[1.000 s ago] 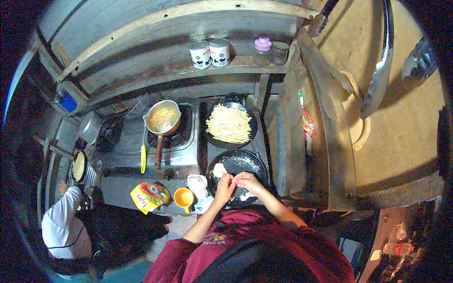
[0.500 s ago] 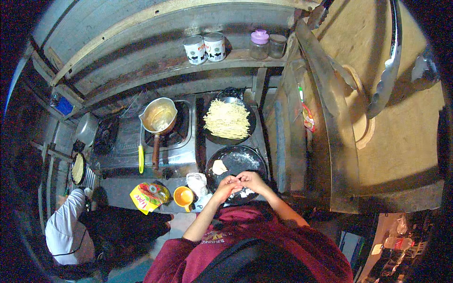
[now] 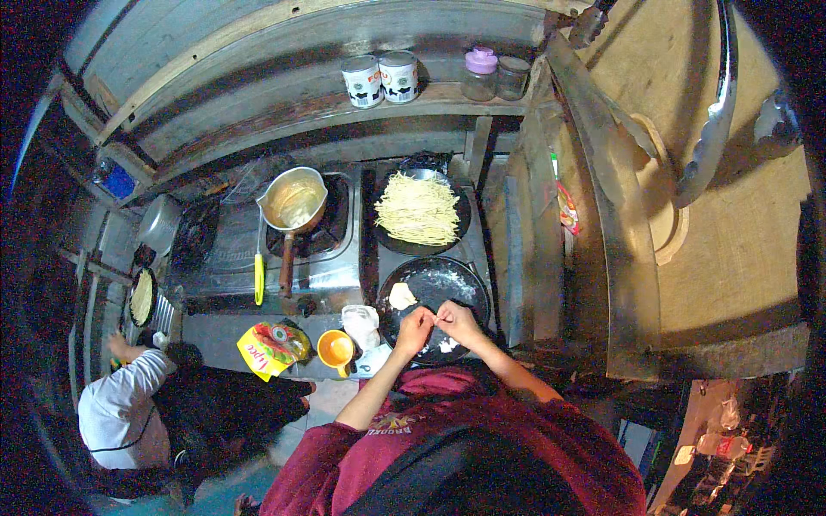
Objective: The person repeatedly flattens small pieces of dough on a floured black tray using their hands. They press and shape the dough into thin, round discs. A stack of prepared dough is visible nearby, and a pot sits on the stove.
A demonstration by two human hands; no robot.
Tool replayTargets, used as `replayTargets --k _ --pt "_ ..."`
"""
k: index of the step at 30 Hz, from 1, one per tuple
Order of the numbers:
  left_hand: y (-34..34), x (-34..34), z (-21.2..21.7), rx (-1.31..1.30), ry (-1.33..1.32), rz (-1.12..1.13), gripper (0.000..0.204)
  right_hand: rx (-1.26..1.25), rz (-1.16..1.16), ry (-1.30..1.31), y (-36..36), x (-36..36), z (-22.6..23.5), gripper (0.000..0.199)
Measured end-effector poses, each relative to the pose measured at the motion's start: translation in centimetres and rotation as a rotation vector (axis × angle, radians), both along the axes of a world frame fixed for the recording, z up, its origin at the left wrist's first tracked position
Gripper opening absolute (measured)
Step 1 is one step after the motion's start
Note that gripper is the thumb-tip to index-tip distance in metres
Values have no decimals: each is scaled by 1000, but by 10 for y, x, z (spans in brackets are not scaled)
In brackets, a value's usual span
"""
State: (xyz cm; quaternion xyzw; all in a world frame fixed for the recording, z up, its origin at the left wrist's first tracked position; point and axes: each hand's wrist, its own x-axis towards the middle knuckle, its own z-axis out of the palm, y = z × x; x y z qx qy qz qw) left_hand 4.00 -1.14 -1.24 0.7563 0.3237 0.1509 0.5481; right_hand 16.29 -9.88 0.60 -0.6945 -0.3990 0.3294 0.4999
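Observation:
My left hand [image 3: 415, 330] and my right hand [image 3: 459, 322] meet over a round black tray [image 3: 470, 283], their fingertips pinched together. Whatever lies between the fingers is too small to make out. White powder dusts the tray. A pale lump of dough [image 3: 402, 297] lies on its left part, just beyond my left hand. Small white bits [image 3: 447, 345] show on the near side, below my fingers. Behind this tray, a dark pan [image 3: 465, 225] bears a heap of pale yellow noodle-like strips [image 3: 417, 209].
On the stove [image 3: 331, 269] stands a saucepan [image 3: 288, 258] beside a yellow-green handle [image 3: 259, 279]. An orange cup [image 3: 335, 349], white cloth [image 3: 360, 326] and yellow packet [image 3: 268, 351] sit left of me. Another person [image 3: 125, 413] is at far left. Cans [image 3: 398, 77] and jars [image 3: 480, 74] line the shelf.
My hands have shifted slightly up over the tray, the fingertips still pinched together. At far left, the other person's hand has come into view, reaching away from me. My view has tilted a little.

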Motion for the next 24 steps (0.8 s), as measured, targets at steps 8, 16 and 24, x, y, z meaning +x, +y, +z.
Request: replayTargets --k 8,16,24 --pt "-26 -3 37 -1 -66 -179 53 -171 109 -667 -8 -4 19 18" --pt "-24 1 10 274 236 -437 96 -324 282 -892 -15 -13 16 58" --pt "-26 -10 25 329 418 -512 104 -586 472 -825 -20 -18 19 72"
